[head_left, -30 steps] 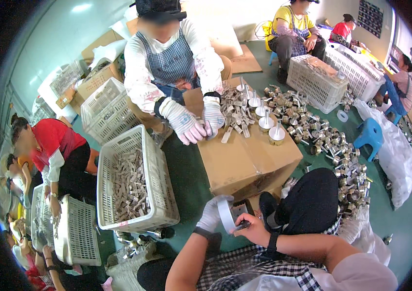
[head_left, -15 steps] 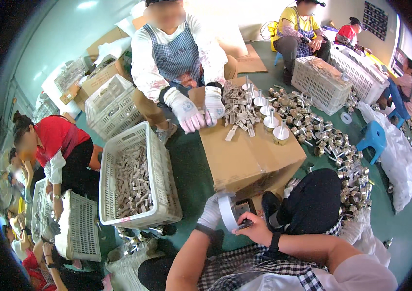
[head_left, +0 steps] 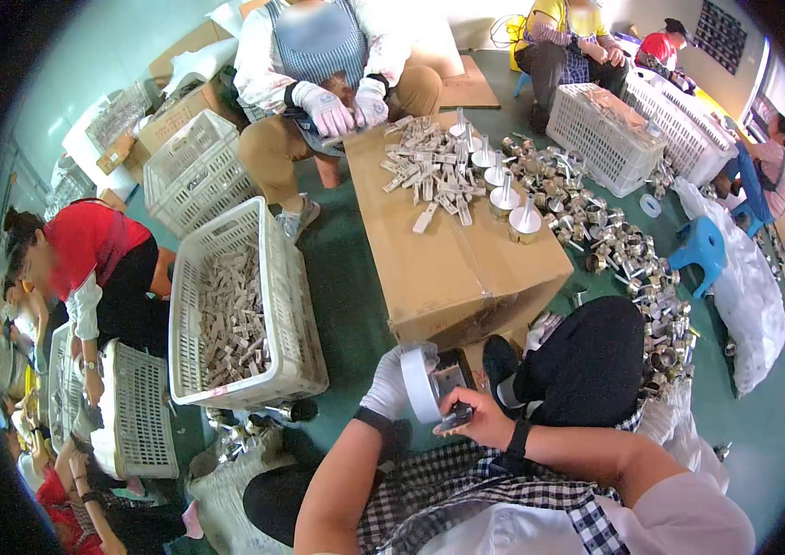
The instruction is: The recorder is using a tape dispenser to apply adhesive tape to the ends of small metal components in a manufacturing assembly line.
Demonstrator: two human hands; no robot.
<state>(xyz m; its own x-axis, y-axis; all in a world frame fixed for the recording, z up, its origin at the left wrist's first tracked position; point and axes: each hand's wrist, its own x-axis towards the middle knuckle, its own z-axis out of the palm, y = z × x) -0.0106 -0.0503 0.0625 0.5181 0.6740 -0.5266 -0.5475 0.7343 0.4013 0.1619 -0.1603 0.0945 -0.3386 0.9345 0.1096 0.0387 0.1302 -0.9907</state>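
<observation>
My left hand (head_left: 391, 384), in a pale glove, is closed round the side of a white ring-shaped piece (head_left: 421, 384). My right hand (head_left: 488, 418) is bare and grips a small dark tool (head_left: 454, 417), its kind unclear, close to the ring's right side. Both hands are above my lap, just in front of a cardboard box (head_left: 448, 268). On that box lie a heap of flat metal pieces (head_left: 439, 176) and a row of round metal cups with white tops and upright stems (head_left: 506, 196).
A white crate (head_left: 314, 347) of flat metal pieces stands left of the box. Many metal cups (head_left: 628, 268) cover the floor at right, beside a blue stool (head_left: 702, 254). Across the box sits a co-worker with gloved hands (head_left: 346, 109); others work around the room.
The view has shifted slightly, so the surroundings sit a little further left and up. My right hand has turned the dark tool beside the ring. The co-worker's gloved hands have drawn back from the box.
</observation>
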